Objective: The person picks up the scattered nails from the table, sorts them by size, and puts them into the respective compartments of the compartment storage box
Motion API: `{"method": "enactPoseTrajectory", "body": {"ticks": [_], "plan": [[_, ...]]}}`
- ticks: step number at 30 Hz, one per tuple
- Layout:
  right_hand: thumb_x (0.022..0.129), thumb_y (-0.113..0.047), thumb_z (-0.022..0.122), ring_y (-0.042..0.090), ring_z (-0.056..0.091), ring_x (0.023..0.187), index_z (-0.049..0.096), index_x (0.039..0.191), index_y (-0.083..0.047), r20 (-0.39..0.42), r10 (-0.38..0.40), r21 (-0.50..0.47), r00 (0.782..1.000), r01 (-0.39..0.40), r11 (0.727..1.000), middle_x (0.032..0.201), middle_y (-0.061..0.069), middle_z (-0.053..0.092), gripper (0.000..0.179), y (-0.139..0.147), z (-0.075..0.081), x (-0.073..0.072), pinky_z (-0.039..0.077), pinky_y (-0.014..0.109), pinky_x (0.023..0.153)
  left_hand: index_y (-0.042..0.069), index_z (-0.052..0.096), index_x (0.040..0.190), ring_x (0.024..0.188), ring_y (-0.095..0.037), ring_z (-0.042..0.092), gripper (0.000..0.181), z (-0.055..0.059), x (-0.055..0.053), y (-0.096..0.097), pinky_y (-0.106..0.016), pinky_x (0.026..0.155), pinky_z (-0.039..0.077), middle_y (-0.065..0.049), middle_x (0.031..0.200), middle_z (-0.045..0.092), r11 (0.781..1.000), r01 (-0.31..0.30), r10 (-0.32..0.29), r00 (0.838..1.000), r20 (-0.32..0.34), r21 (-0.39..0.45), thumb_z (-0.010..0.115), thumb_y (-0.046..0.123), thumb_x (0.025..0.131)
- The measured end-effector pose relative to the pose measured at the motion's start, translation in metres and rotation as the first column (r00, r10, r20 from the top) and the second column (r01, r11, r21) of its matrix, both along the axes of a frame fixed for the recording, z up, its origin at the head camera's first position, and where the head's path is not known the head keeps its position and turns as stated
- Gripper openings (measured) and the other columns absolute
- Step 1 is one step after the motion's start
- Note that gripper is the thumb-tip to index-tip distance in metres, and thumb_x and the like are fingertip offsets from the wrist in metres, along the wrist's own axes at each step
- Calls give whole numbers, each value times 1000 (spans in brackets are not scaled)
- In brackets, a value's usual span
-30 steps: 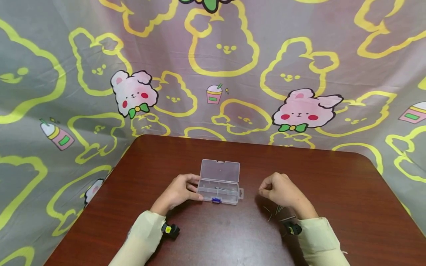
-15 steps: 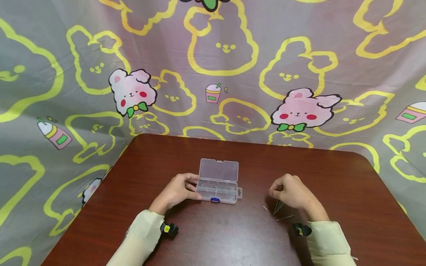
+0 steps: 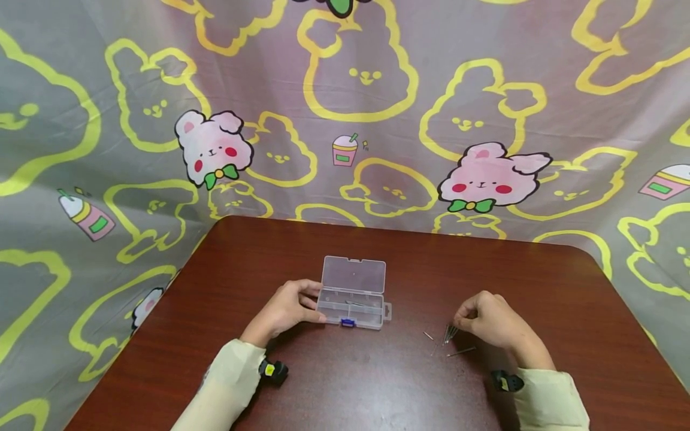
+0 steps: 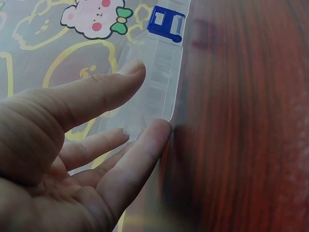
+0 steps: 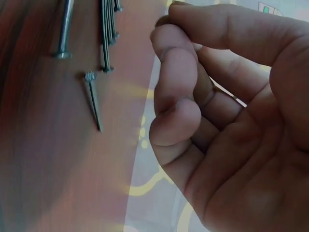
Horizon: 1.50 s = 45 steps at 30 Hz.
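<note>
Nails [image 5: 105, 43] right of box [image 3: 366, 325], bundle roughly parallel to its short side; my right hand [image 3: 489, 318] nearer, narrow, pinch contents I can't tell; left hand [image 3: 284, 309] grips box.

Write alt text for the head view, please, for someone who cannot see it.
A person's left hand holds the left end of an open, clear rectangular plastic box with a blue latch; their right hand is at thin silver metal nails on a reddish-brown wooden table. Behind hangs a grey fabric curtain with cartoon animals.
</note>
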State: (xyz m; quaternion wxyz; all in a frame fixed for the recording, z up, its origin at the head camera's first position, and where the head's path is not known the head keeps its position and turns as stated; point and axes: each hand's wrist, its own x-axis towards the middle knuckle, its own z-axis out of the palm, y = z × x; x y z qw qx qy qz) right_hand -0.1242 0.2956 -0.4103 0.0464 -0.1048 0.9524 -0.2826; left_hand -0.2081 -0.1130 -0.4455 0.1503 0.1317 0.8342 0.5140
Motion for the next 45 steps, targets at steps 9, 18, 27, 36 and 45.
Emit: {"method": "enactPoseTrajectory", "body": {"ticks": [9,18,27,36,45], "plan": [[79,-6,80,10,50,64,74,70,-19,100,9,-15,995,-8,1000,69,-12,65,16,8,-3,4,41,28,57,3,65,128,90,-21,65,65,-1,-1,-1,-34,70,56,-9,111,68,1000,-4,4,1000,-4,-3,93,3,69],[62,1,88,17,53,66,71,69,-15,215,-31,-2,976,32,999,77,-3,67,24,11,-8,6,46,36,58,3,66,127,89,-21,65,65,-3,-2,-1,-34,70,56,-9,110,68,1000,-1,1,1000,-1,2,93,4,69],[61,-1,89,14,49,62,69,64,-18,187,3,56,982,-13,998,62,-8,61,26,12,-11,6,43,33,56,3,66,127,89,-21,65,65,-3,-1,0,-33,69,56,-10,110,68,1000,-10,10,1000,-2,2,93,3,68],[70,-6,86,10,46,58,66,67,-19,198,93,34,976,-101,994,60,-10,55,24,15,-13,12,39,28,53,3,66,128,89,-21,65,65,-3,-1,0,-33,69,57,-11,111,67,1000,-5,5,1000,-3,10,92,2,69],[77,1,77,6,46,54,66,72,-14,231,163,-99,959,-144,985,61,-8,55,20,22,-11,13,39,25,49,2,65,127,89,-21,65,65,-5,-2,-1,-33,69,56,-11,110,68,1000,0,0,1000,-6,11,93,3,68]]}}
